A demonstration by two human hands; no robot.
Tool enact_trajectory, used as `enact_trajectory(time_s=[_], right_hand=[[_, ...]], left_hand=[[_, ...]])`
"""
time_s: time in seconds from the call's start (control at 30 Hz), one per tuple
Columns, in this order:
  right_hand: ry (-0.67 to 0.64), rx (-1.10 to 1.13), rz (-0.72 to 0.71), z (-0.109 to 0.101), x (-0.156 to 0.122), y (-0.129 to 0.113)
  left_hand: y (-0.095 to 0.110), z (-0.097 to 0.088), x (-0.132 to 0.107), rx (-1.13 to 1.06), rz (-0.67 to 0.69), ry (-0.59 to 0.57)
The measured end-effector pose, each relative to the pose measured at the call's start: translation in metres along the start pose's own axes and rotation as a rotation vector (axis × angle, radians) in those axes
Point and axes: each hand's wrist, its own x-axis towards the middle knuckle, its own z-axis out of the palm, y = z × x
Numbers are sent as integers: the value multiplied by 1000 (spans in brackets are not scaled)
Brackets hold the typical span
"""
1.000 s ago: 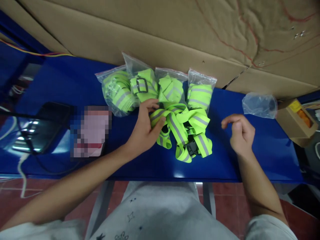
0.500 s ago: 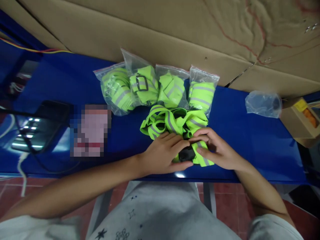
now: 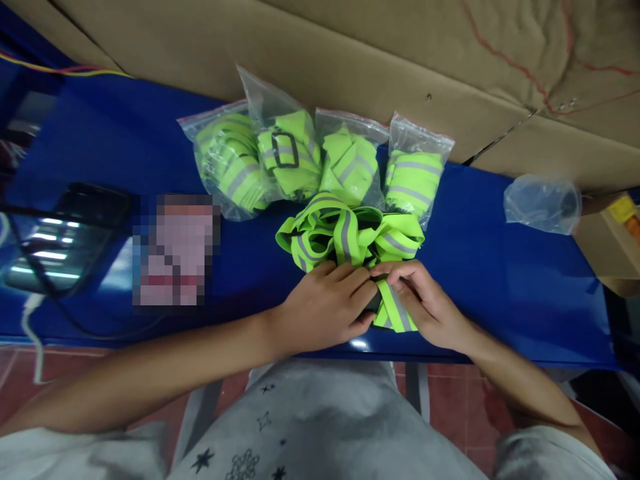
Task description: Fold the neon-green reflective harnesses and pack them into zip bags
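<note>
A loose heap of lime-green reflective strap (image 3: 345, 233) with grey stripes lies on the blue table in front of me. My left hand (image 3: 333, 300) is closed over the near part of the strap, around a black piece that is mostly hidden under its fingers. On the other side, my right hand (image 3: 425, 300) pinches the strap with thumb and fingertips. Its fingertips almost meet those of the left hand. A short strap end (image 3: 395, 308) slants out below, between the two hands.
Behind the heap stand several clear zip bags (image 3: 417, 183) of folded green strap. A crumpled clear bag (image 3: 543, 203) and a cardboard box (image 3: 610, 243) are at the right. At the left are a black glossy device (image 3: 75, 233) with cables and a blurred pink item (image 3: 175, 247).
My left hand has closed further over the black piece, which showed more before. My right fingers have drawn in to a pinch on the strap. The camera view has shifted slightly.
</note>
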Motion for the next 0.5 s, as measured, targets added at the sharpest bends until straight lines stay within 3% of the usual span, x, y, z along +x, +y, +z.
enact_trajectory(time_s=[0.27, 0.5], right_hand=[[-157, -331, -171, 3, 2, -5], [-183, -606, -153, 0, -2, -7]], left_hand=[[-3, 5, -4, 14, 2, 82], [-5, 0, -3, 102, 0, 88]])
